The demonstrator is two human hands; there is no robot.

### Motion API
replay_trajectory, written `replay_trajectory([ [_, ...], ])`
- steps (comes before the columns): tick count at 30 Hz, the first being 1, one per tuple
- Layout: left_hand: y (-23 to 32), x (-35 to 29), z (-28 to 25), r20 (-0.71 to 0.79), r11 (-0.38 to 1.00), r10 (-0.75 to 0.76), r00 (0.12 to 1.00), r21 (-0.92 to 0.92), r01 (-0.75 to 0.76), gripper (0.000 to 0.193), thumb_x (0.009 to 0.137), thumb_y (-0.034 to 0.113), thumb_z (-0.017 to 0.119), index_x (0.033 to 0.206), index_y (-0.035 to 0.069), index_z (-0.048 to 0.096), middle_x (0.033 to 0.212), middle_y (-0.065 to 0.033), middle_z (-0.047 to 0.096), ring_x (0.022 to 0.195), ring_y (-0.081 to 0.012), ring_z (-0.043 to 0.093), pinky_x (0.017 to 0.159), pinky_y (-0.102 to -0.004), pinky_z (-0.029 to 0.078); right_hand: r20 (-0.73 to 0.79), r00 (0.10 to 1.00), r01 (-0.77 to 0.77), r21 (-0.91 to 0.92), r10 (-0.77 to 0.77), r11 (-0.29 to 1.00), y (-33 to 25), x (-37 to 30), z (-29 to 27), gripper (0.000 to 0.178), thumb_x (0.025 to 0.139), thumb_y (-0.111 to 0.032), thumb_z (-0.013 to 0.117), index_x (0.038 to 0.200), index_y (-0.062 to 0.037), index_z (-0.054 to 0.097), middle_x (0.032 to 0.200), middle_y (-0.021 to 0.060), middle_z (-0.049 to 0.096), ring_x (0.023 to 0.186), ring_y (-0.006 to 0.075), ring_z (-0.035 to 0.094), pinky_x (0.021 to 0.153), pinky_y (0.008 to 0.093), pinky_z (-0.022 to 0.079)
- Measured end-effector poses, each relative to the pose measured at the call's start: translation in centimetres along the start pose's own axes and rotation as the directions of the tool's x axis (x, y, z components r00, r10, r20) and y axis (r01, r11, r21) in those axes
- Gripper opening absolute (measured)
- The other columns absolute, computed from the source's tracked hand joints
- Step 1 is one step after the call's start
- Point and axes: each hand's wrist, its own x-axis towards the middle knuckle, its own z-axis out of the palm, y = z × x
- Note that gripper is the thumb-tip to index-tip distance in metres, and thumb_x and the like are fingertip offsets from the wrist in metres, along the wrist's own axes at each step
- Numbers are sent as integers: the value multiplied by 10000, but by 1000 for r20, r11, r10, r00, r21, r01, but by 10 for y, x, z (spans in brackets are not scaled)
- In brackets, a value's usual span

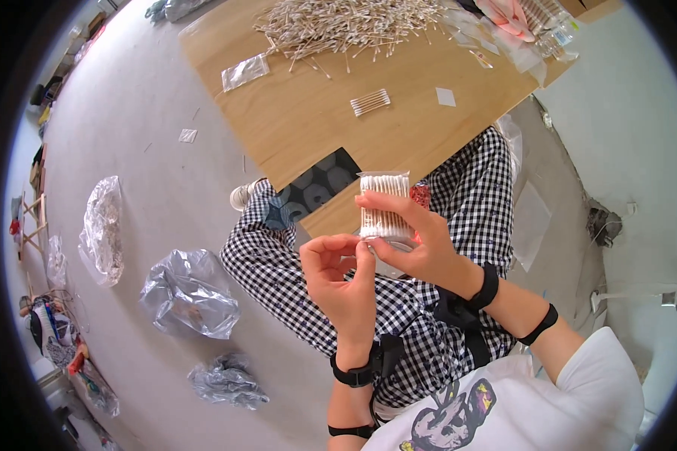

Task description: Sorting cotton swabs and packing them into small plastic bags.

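One swab packet [379, 220]: up, upright!
Right fingers [399, 206]: gripping it, index across
Left fingers [364, 263]: pinched narrow on its bottom edge

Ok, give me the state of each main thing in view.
Swab pack: held, filled; seal unclear
Right hand: closed on pack
Left hand: pinching at pack's near edge
Swab pile: loose, heaped
Swab row: flat, side by side
Dark sheet: lying flat
Floor bags: crumpled

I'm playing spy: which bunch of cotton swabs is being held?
The clear-bagged bunch in the right hand; the big heap and small row lie on the table.
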Motion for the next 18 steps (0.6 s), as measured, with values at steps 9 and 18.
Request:
replay_trajectory([
  [9,2,14,-2,55,980,59,997,189,-68,265,818,-60,663,971,48,476,872,-24,616,592,-18,432,532,-166,349,-9,998,-63,29,63,998,8,8,5,543,776,34,688,1296,-15,537,1214,153,650,1134,239,636,959,351,527],
  [18,5,12,6,80,959,47,996,274,-68,279,809,-81,649,971,53,465,858,-24,604,591,-10,409,524,-154,328,-10,993,-114,107,115,988,16,7,-2,506,793,8,686,1278,-14,546,1207,134,658,1102,225,653,954,336,525],
])
